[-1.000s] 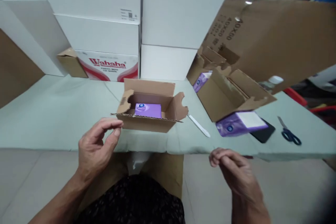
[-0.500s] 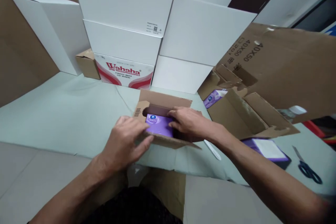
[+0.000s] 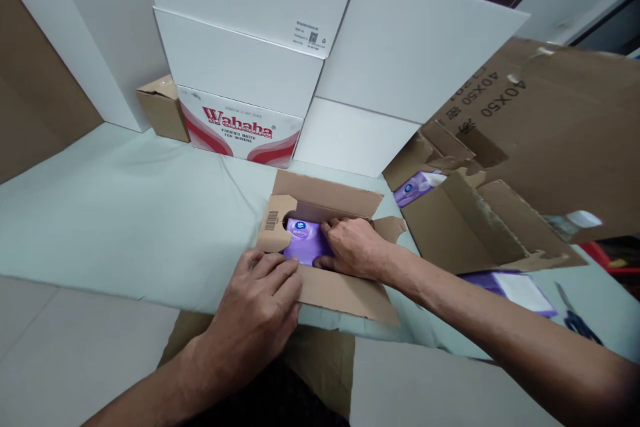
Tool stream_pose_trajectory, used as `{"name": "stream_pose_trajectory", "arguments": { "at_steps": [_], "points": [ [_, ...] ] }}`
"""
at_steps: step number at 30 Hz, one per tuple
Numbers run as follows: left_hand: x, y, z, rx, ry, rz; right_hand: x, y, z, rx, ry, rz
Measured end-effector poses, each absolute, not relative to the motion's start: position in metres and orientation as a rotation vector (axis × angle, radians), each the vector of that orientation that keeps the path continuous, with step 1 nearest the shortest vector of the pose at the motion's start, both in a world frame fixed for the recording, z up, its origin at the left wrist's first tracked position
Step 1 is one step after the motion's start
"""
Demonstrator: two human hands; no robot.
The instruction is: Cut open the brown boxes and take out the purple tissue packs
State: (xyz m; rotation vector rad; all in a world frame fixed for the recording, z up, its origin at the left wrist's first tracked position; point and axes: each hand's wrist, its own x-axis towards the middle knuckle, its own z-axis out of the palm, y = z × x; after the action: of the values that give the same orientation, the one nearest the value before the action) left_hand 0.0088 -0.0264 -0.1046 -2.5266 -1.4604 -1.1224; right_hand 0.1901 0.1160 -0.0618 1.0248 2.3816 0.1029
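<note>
A small brown cardboard box lies with its top flaps spread on the table's near side. Inside it sits a purple tissue pack with a blue round logo. My right hand reaches into the box and grips the pack's right part between thumb and fingers; some fingertips are hidden. At the box's near left corner, my left hand is bent round the near edge, its fingers on top and its thumb low on the outer side.
White cartons, one a Wahaba-like red-printed box, stand behind. On the right are another opened cardboard box, a tissue pack in cardboard, a second pack, scissors and a clear bottle.
The near flap has folded outward toward me. My left hand has closed onto the near edge from above the corner. My right hand stays at the pack, while the view has shifted slightly.
</note>
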Motion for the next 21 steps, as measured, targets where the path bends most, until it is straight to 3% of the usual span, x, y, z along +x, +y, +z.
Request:
{"name": "stream_pose_trajectory", "arguments": {
  "at_steps": [7, 21],
  "points": [
    [0.014, -0.025, -0.113, -2.477, -1.627, -1.006, 0.201, 0.113, -0.067, 1.291, 2.263, -0.047],
    [0.008, -0.016, -0.132, -2.524, -1.626, -1.168, 0.22, 0.115, -0.088, 1.953, 2.456, -1.206]
  ]
}}
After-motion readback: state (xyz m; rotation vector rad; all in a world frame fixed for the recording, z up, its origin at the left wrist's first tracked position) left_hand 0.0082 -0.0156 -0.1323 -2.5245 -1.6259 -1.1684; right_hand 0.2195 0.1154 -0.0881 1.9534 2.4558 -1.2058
